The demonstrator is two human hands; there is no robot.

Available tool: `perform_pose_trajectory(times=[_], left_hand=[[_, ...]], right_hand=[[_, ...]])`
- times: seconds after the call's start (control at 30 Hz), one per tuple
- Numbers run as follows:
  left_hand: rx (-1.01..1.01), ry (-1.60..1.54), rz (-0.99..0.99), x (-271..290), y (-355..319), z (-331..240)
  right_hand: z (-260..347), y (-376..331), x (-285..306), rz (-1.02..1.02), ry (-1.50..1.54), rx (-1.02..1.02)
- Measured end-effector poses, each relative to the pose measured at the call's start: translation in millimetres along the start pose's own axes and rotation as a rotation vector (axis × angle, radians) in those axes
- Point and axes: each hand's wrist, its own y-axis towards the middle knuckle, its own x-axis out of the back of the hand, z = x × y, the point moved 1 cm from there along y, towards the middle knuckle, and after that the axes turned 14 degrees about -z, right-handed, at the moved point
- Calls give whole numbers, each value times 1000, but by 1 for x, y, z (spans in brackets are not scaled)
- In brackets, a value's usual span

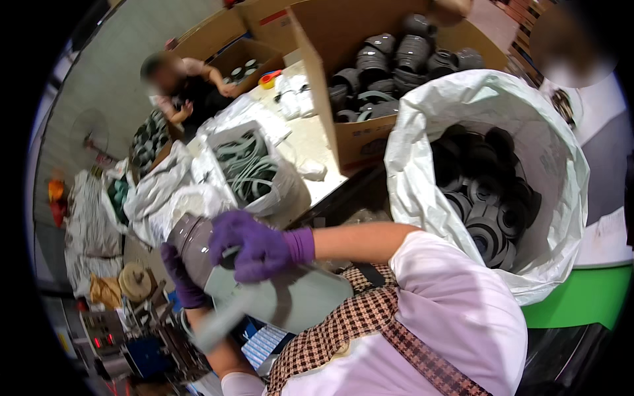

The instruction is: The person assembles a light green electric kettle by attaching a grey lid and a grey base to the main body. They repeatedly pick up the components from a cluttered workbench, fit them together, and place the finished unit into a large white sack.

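My left hand [183, 276], in a purple glove, is curved round the side of a glossy grey cylindrical plastic fitting [191, 241] with ridges near its end. Against the fitting's other side is my right hand [259, 247], also purple-gloved, with its fingers bent around a small dark piece [230, 257] that is mostly hidden. Below both hands lies a smooth pale grey panel [310, 297], close to my checked apron. A light grey strip [228, 320] crosses near my left forearm, smeared by motion.
To the right stands a white woven sack [422, 178] of dark grey ring-shaped parts. Behind it, a cardboard box [360, 142] holds several grey fittings. A white-lined container [284, 195] has grey-green strips. Another person [191, 86] sits far left; machinery [148, 346] stands lower left.
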Motion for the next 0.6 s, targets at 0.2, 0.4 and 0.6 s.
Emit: perform_pose_trajectory(times=[0.2, 0.4, 0.6], left_hand=[[-410, 1022, 315, 73, 84, 16], [226, 497, 255, -58, 57, 52], [-164, 993, 434, -107, 71, 68]], right_hand=[[64, -84, 182, 83, -240, -520], [147, -218, 442, -170, -1316, -1146], [219, -319, 460, 1064, -931, -2198]])
